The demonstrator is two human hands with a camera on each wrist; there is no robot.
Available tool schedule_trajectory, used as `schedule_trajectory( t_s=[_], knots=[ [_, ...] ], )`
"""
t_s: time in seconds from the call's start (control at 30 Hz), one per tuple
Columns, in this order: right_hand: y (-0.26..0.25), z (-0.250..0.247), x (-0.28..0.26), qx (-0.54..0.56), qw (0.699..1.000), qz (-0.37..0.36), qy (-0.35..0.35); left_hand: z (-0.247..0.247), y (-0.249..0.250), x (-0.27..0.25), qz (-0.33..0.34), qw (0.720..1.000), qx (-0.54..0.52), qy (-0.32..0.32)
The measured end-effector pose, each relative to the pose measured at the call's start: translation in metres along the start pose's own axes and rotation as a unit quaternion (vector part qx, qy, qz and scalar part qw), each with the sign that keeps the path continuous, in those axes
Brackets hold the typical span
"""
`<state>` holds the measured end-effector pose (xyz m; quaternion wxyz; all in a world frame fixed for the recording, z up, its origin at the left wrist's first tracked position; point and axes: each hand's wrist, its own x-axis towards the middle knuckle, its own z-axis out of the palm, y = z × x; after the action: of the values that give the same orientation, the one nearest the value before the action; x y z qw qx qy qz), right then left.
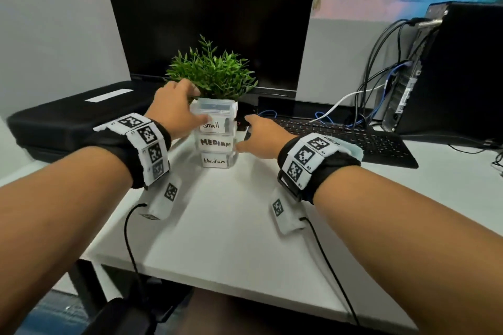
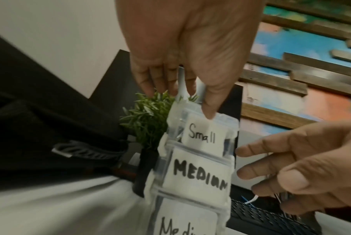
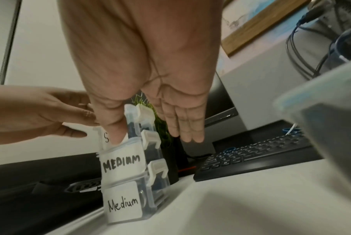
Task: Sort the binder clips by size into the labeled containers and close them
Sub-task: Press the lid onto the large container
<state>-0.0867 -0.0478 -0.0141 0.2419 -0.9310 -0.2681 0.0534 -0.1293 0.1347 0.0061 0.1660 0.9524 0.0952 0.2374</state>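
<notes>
A: Where's the clear plastic box labelled Small (image 1: 215,114)?

B: Atop the two stacked Medium boxes (image 1: 216,151), mid-surface. Your left hand (image 1: 174,110) grasps it, thumb in front; your right hand (image 1: 261,134) hangs relaxed just beside the stack, nearer the latches

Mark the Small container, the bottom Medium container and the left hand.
Small container (image 1: 215,125), head view, its label.
bottom Medium container (image 1: 215,161), head view, its label.
left hand (image 1: 174,110), head view, back of hand.

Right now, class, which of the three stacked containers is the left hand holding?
The top container, labelled "Small": the left hand holds it, above both "Medium" ones.
</notes>
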Motion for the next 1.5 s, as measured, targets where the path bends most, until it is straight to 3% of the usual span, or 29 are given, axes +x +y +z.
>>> schedule_trajectory(
  t_s=[0.07,0.2,0.37,0.63,0.7,0.77,0.9,1.0,1.17,1.27,1.37,1.43,1.5],
  knots=[
    [-0.003,0.008,0.013,0.046,0.999,-0.011,0.000,0.004,-0.004,-0.001,-0.031,0.998,-0.032,-0.047],
    [-0.003,0.018,0.031,0.146,0.989,-0.013,0.026,0.013,0.000,-0.003,-0.026,0.991,-0.042,-0.125],
    [0.006,0.024,0.032,0.242,0.970,0.010,0.028,0.015,0.007,-0.002,-0.018,0.991,-0.059,-0.121],
    [0.028,0.010,0.007,0.258,0.966,-0.013,-0.002,0.017,0.028,-0.014,0.030,0.984,-0.096,-0.149],
    [0.037,0.000,-0.002,0.266,0.964,-0.006,-0.015,0.018,0.034,-0.016,0.035,0.971,-0.171,-0.165],
    [0.047,-0.016,-0.013,0.279,0.960,0.001,-0.009,0.021,0.044,-0.016,0.022,0.939,-0.299,-0.166],
    [0.062,-0.058,-0.039,0.298,0.954,0.000,0.037,0.025,0.074,-0.013,-0.018,0.896,-0.434,-0.089],
    [0.072,-0.090,-0.060,0.307,0.949,-0.016,0.068,0.041,0.091,-0.013,-0.026,0.907,-0.404,-0.118],
    [0.100,-0.122,-0.080,0.302,0.947,0.011,0.110,0.078,0.113,-0.020,0.020,0.951,-0.217,-0.218],
    [0.117,-0.125,-0.088,0.306,0.943,0.036,0.128,0.087,0.127,-0.027,0.076,0.948,-0.122,-0.284],
    [0.132,-0.124,-0.092,0.307,0.938,0.057,0.151,0.092,0.140,-0.032,0.105,0.948,-0.053,-0.297],
    [0.139,-0.123,-0.092,0.302,0.936,0.068,0.166,0.093,0.145,-0.034,0.089,0.951,-0.064,-0.288],
    [0.144,-0.123,-0.093,0.293,0.936,0.080,0.180,0.091,0.150,-0.038,0.054,0.935,-0.165,-0.309]
  ],
)
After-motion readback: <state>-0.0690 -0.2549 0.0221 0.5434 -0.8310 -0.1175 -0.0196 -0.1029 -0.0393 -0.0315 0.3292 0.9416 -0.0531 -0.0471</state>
